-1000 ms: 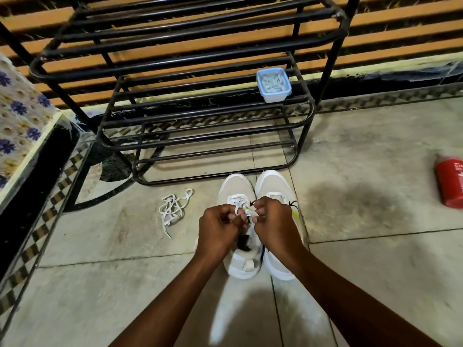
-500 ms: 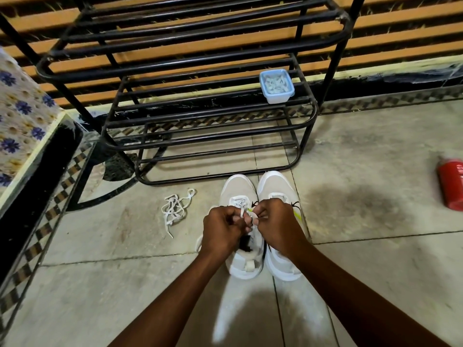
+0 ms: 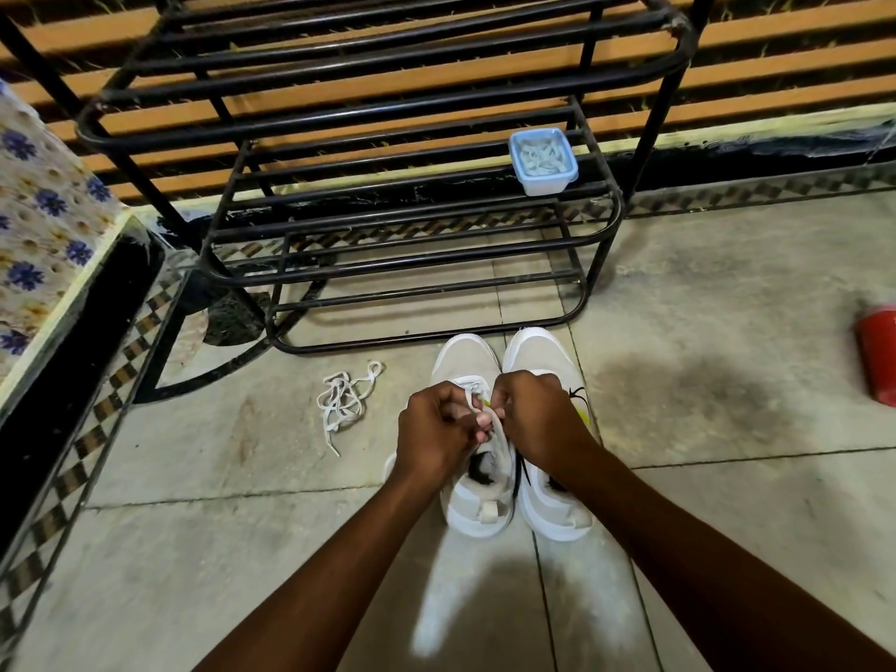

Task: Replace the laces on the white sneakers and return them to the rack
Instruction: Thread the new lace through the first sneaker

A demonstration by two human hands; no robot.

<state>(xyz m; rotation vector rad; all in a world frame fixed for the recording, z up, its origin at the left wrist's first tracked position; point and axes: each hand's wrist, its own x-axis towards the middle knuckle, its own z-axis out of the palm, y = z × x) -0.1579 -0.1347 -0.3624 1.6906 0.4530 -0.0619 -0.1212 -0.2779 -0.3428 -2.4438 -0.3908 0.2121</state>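
Your left hand and right hand still pinch the flat white lace over the left-lying white mesh sneaker; hardly anything has shifted, so lacing appears unfinished.

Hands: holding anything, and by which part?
The left hand and right hand both pinch the white lace over the left sneaker; exact spot hidden.

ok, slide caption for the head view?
Left hand and right hand pinch a white flat lace over a white mesh sneaker before a black metal rack.
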